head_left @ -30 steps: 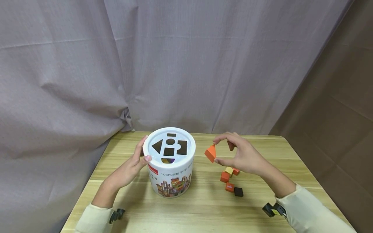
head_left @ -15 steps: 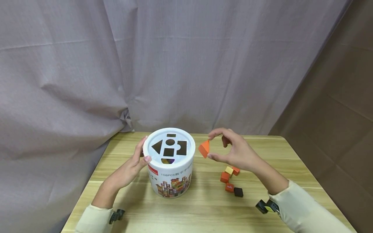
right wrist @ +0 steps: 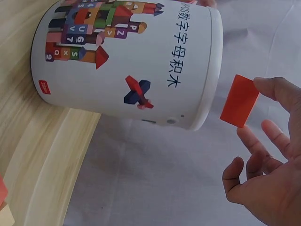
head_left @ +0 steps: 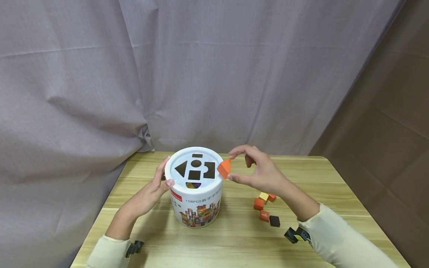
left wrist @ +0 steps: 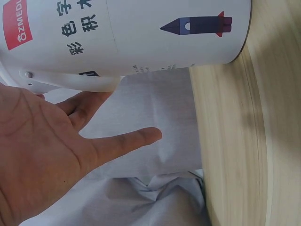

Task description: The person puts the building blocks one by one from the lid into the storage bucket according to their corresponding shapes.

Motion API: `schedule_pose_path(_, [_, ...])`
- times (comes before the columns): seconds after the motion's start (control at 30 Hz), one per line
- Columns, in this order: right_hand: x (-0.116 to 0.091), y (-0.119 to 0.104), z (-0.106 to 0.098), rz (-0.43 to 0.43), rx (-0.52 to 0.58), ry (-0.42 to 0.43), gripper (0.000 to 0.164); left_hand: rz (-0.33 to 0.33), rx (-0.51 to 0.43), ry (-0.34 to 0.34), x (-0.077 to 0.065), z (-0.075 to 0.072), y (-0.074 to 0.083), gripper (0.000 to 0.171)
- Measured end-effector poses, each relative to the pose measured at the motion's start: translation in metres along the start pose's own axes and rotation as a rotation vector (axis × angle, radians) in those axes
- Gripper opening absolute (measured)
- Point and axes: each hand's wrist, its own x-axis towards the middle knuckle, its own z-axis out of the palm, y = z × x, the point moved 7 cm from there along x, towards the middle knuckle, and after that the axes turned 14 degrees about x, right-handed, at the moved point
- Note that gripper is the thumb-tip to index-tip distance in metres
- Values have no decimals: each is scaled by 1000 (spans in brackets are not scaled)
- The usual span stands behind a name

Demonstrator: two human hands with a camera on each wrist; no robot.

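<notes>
Orange block (head_left: 223, 169): clamped between thumb and fingertip of your right grip (head_left: 264, 173), just above the lid's (head_left: 211, 156) right edge. Pinch lightly; steady the bucket (head_left: 197, 208) with your spread left hand (head_left: 151, 192).

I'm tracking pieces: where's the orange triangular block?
In the head view, the orange block is pinched in the right hand by the right rim of the white bucket, not touching it.

orange block (head_left: 223, 169): smooth, matt, paint-like | tub (head_left: 197, 208): smooth printed wall | lid (head_left: 209, 182): white, plastic-looking | table (head_left: 234, 238): smooth wood grain | curtain (head_left: 234, 82): matt cloth, creased
</notes>
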Motion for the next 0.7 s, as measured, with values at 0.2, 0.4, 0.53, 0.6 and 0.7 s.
schedule_pose_path(0.2, [4, -1, 8, 9, 8, -3, 55, -1, -6, -2, 0, 1, 0, 77])
schedule_pose_path(0.4, [10, -2, 12, 20, 19, -8, 57, 0, -6, 4, 2, 3, 0, 76])
schedule_pose_path(0.53, [15, -3, 16, 12, 27, -11, 56, 5, -5, 5, 3, 3, 1, 76])
schedule_pose_path(0.6, [17, -3, 19, 12, 31, -14, 57, 10, -3, 4, 4, 3, 1, 76])
schedule_pose_path(0.7, [20, -3, 24, 10, 38, -19, 57, 12, -5, 2, 4, 2, 2, 76])
